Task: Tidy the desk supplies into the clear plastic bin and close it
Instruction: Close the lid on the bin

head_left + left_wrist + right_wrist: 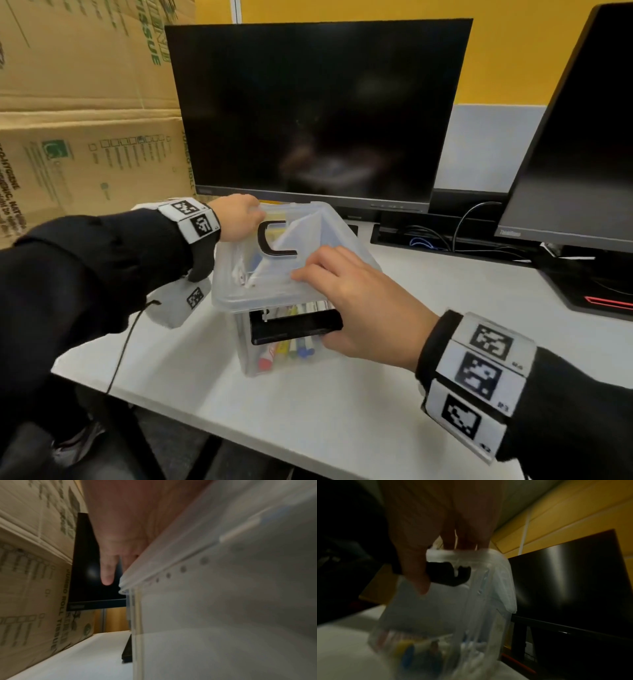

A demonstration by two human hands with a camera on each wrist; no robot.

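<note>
The clear plastic bin [247, 346] stands on the white desk with its lid [260, 291] lying on top. Coloured markers [291, 349] lie inside at the bottom. My left hand [239, 216] rests flat on the lid's far left corner; in the left wrist view the left hand [130, 520] lies along the lid [205, 527] with a finger sticking out past its edge. My right hand [352, 301] has its fingers on the lid's front right. Its thumb sits below, at the black front latch [291, 329], pinching lid and latch. A black handle [270, 243] lies flat on the lid.
A dark monitor [318, 109] stands right behind the bin, and a second one [582, 154] stands at the right. Stacked cardboard boxes [85, 102] wall off the left side. Cables [428, 240] run under the monitors. The bare desk [462, 308] stretches to the right of the bin.
</note>
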